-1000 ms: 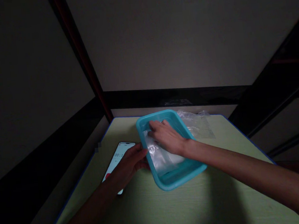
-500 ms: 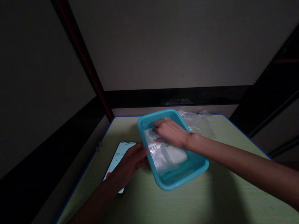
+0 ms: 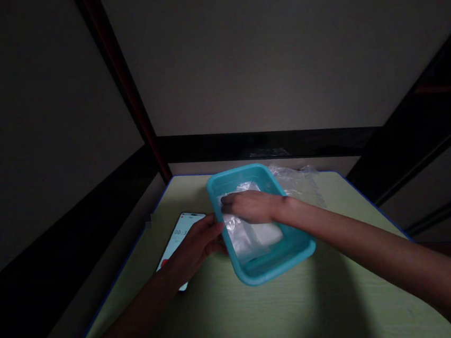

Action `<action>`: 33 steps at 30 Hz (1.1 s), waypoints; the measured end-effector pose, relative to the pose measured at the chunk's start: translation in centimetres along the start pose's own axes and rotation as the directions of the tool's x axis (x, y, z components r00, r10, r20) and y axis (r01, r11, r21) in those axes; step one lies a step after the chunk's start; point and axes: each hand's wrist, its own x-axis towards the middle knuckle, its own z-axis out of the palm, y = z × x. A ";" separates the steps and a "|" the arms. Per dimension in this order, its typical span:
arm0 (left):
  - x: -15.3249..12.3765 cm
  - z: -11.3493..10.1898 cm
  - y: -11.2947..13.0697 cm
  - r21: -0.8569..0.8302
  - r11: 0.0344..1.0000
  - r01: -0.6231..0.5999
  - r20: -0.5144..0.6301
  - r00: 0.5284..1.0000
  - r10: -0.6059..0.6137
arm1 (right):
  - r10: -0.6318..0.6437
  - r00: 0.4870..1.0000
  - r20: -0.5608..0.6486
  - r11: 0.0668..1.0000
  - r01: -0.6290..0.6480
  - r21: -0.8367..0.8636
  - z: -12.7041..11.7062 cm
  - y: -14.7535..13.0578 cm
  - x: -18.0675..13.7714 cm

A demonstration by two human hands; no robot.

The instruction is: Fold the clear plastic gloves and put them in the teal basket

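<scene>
My left hand (image 3: pixel 202 240) grips the left side of a turquoise plastic basket (image 3: pixel 262 278), its thumb near the rim and its other fingers partly hidden by the wall. Inside the basket my right hand (image 3: pixel 247 207) is closed, fingertips at the upper edge of a clear plastic bag (image 3: pixel 245 241). Part of that contact is hidden under the hand. Beside the bag a smooth white item (image 3: pixel 267 233) lies on the basket floor. Beyond my right hand a shiny clear packet (image 3: pixel 249 186) shows.
A lit phone (image 3: pixel 181 234) with a running timer lies left of the basket, partly behind my left hand. Crumpled clear plastic (image 3: pixel 301 183) rests at the table's back right. The pale table (image 3: pixel 240 321) has a blue edge and stands against a wall.
My right hand has moved toward me and to the left inside the basket. The shiny packet beyond it has come into sight. My left hand and the basket stay put.
</scene>
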 end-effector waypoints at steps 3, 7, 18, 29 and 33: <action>0.1 0.1 0.0 -0.009 1.000 0.006 -0.008 1.000 -0.006 | 0.019 0.999 0.028 0.997 -0.020 0.071 -0.1 0.1 0.0; 0.1 0.1 -0.1 -0.015 1.000 0.003 -0.010 1.000 -0.003 | 0.013 0.999 0.038 0.993 -0.018 0.118 -0.5 0.3 0.0; 0.0 0.1 0.1 -0.009 1.000 0.001 -0.013 1.000 -0.001 | 0.008 0.999 0.047 0.982 -0.017 0.190 0.0 0.4 0.0; 0.4 -0.4 -0.5 -0.065 0.998 -0.001 0.004 1.000 0.001 | -0.099 0.995 0.033 0.955 0.085 0.283 -0.3 1.0 -0.5; 0.6 -0.3 -0.5 -0.073 0.997 -0.009 -0.021 1.000 0.008 | -0.120 0.992 0.025 0.945 0.107 0.309 -0.5 1.0 -0.9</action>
